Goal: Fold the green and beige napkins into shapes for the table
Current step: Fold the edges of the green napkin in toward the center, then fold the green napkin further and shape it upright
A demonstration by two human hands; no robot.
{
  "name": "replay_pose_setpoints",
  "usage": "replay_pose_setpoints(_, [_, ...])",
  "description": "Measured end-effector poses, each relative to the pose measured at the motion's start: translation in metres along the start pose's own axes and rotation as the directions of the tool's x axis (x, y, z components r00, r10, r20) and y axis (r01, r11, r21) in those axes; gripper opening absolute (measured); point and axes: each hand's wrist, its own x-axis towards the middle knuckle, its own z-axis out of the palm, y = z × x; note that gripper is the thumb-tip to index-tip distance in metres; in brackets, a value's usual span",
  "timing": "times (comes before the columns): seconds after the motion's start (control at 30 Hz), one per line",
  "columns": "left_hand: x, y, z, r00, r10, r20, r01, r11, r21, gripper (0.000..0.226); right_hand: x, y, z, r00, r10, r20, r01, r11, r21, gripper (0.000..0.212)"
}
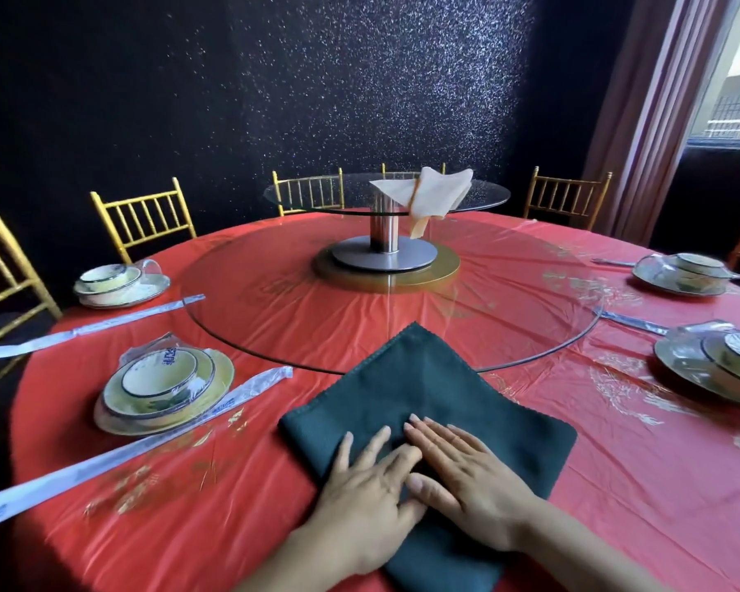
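Green napkin (424, 378) flattened on the red counter (616, 484).
Left grip (368, 476) and right grip (466, 476) are laid open-palmed on it; the beige napkin (428, 194) is draped over the raised glass stand (317, 194).

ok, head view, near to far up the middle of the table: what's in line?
Dark green cloth napkin with left hand and right hand flat on it → large clear glass turntable → round steel pedestal base → beige cloth napkin draped on raised glass tier → gold slatted chairs → black glittery wall.
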Motion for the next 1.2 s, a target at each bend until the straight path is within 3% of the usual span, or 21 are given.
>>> replay_pose_setpoints(0.13, [-0.003,-0.039,-0.01,0.991,-0.108,0.073,0.101,0.991,0.093,0.133,-0.001,-0.002,-0.001,1.0,0.002,-0.031,-0.005,0.993,-0.114,0.086])
replay_pose_setpoints(0.2, [0.0,-0.066,-0.016,0.977,-0.184,0.107,0.174,0.98,0.101,0.144,0.0,-0.001,0.0,0.995,-0.041,-0.089,0.031,0.992,-0.12,0.098])
replay_pose_setpoints(0.3, [0.001,-0.082,-0.025,0.962,-0.232,0.145,0.224,0.972,0.072,0.149,-0.001,0.001,0.001,1.0,-0.029,-0.002,0.029,0.998,-0.061,0.117])
replay_pose_setpoints(0.4, [-0.01,-0.083,-0.027,0.992,-0.128,0.015,0.127,0.991,0.033,0.131,0.001,0.0,-0.002,0.999,-0.026,0.025,0.027,0.998,-0.054,0.122])
replay_pose_setpoints(0.5, [-0.024,-0.084,-0.031,0.979,0.157,-0.132,-0.161,0.987,-0.018,0.092,0.004,0.001,-0.007,1.0,-0.01,0.009,0.008,0.982,0.187,0.115])
replay_pose_setpoints(0.6, [-0.03,-0.085,-0.036,0.96,0.274,-0.059,-0.274,0.962,0.005,0.07,-0.006,0.008,-0.025,0.998,0.015,-0.06,0.017,0.872,0.49,0.072])
replay_pose_setpoints(0.67, [-0.029,-0.087,-0.039,0.944,0.325,-0.062,-0.317,0.942,0.109,0.057,-0.022,0.023,-0.035,0.998,0.007,-0.058,0.02,0.89,0.456,0.038])
replay_pose_setpoints(0.7, [-0.027,-0.087,-0.041,0.931,0.358,-0.074,-0.344,0.926,0.158,0.046,-0.032,0.033,-0.04,0.999,-0.026,-0.032,0.037,0.905,0.423,0.034])
replay_pose_setpoints(0.8, [-0.019,-0.087,-0.044,0.901,0.428,-0.073,-0.406,0.891,0.204,0.031,-0.062,0.061,-0.049,0.992,-0.111,0.055,0.085,0.935,0.345,0.073])
replay_pose_setpoints(0.87, [-0.015,-0.085,-0.045,0.906,0.418,-0.066,-0.399,0.895,0.2,0.029,-0.071,0.074,-0.049,0.986,-0.16,0.043,0.142,0.951,0.276,0.079])
replay_pose_setpoints(0.93, [-0.009,-0.086,-0.045,0.925,0.36,-0.125,-0.347,0.931,0.117,0.029,-0.072,0.077,-0.047,0.982,-0.186,-0.017,0.185,0.958,0.218,0.076])
replay_pose_setpoints(1.07, [-0.004,-0.084,-0.041,0.967,0.102,-0.235,-0.171,0.939,-0.298,0.043,-0.063,0.078,-0.043,0.971,-0.176,-0.163,0.193,0.976,0.1,0.053])
replay_pose_setpoints(1.13, [0.002,-0.083,-0.039,0.973,0.021,-0.232,-0.123,0.892,-0.435,0.031,-0.058,0.074,-0.046,0.968,-0.126,-0.217,0.141,0.989,0.054,0.033])
replay_pose_setpoints(1.2, [0.011,-0.085,-0.037,0.974,-0.064,-0.217,-0.062,0.848,-0.526,0.011,-0.046,0.075,-0.047,0.954,-0.057,-0.293,0.061,0.998,0.007,0.05])
